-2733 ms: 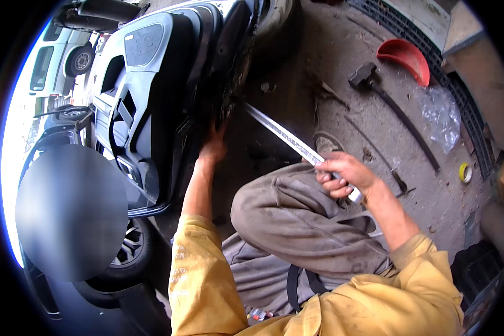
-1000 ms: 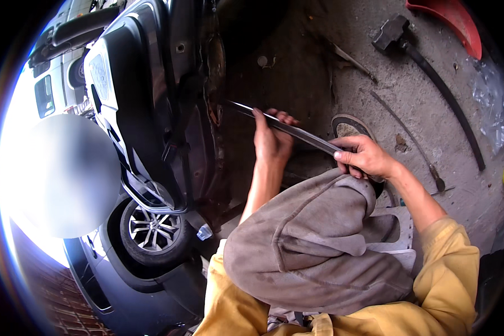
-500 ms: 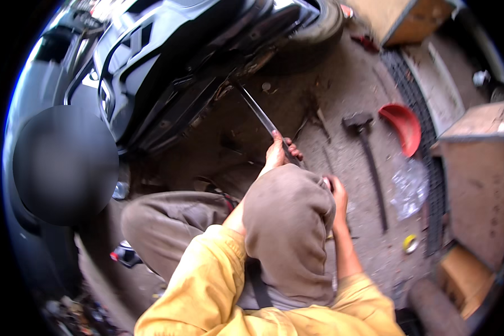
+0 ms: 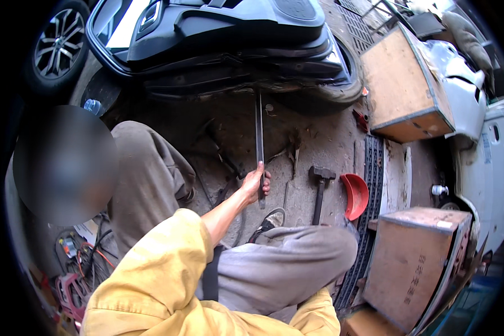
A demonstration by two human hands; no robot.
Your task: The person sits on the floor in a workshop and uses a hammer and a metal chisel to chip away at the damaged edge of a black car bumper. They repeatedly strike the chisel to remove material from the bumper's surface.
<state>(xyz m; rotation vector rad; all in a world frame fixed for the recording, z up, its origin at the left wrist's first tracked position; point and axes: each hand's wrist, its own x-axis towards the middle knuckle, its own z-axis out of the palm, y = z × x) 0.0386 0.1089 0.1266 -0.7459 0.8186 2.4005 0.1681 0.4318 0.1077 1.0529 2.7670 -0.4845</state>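
Note:
My left hand (image 4: 256, 183) is closed round the near part of a long, straight metal bar (image 4: 259, 131), thumb lying along it. The bar points away from me, and its far end meets the underside of a dark car door (image 4: 246, 42). Whether that end is hooked under or only touching, I cannot tell. The door's inner panel faces up, and a tyre (image 4: 350, 92) shows beneath its right end. My right sleeve (image 4: 319, 313) reaches the lower edge beside my bent right leg; the right hand itself is hidden.
A sledgehammer (image 4: 320, 190) lies on the concrete floor beside a red curved plastic piece (image 4: 355, 196). Wooden boxes (image 4: 403, 84) stand to the right, past a black slotted strip (image 4: 369, 185). A clear bottle (image 4: 93, 106) and cables (image 4: 95, 252) lie left.
My view has swung right, and the door now sits squarer ahead. My left hand still grips the bar. My right knee has dropped to the right, and my right hand has gone out of sight.

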